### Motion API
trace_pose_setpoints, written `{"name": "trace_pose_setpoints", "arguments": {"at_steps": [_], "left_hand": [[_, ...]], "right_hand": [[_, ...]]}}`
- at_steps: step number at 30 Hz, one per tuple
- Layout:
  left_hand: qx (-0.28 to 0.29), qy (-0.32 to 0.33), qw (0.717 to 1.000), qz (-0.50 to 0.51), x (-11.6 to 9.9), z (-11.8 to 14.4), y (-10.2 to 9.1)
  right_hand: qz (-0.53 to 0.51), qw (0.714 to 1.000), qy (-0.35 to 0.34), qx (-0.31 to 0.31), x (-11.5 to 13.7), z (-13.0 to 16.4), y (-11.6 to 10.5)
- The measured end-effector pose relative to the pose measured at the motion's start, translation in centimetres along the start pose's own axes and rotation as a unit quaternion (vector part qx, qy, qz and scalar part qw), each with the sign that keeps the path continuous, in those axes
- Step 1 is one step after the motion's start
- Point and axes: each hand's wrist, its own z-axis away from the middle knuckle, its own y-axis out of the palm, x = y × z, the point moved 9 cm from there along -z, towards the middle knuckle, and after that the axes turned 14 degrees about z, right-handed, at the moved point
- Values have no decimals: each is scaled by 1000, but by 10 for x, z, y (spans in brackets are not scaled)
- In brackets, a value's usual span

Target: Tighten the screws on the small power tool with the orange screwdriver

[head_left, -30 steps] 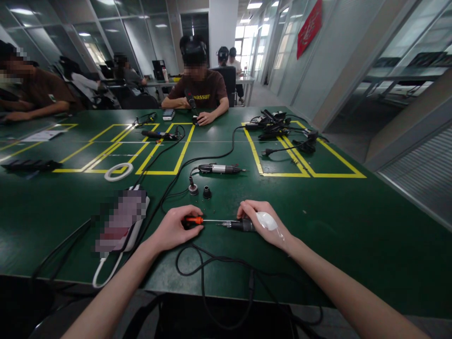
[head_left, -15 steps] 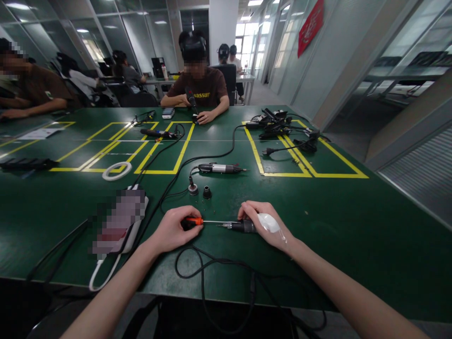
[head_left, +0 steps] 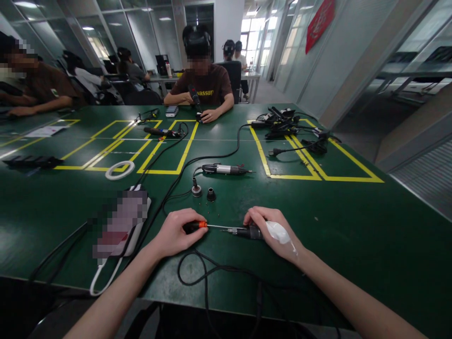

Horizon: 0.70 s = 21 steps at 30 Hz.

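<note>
Hands grip slim orange-collared screwdriver (head_left: 201, 225) and cylindrical tool (head_left: 247, 231).

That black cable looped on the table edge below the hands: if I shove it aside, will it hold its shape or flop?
The black cable lies in loose curls, so it probably flops and drags rather than sliding as one piece. It appears to run toward the tool under the right hand, so pushing may tug that.

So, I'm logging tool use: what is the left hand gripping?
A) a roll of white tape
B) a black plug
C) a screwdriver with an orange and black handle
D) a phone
C: the left hand closes round the screwdriver, its shaft pointing toward the right hand.
</note>
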Motion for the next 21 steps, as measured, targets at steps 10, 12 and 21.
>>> {"name": "trace_pose_setpoints", "arguments": {"at_steps": [10,12,21], "left_hand": [[12,-20,1000,17,3,-1,6],[15,-24,999,15,3,-1,7],[-8,-37,999,39,1,1,5]], "right_hand": [[26,1000,11,-8,1,4,-7],[31,999,15,-5,0,5,-6],[18,1000,12,2,-3,10,-3]]}}
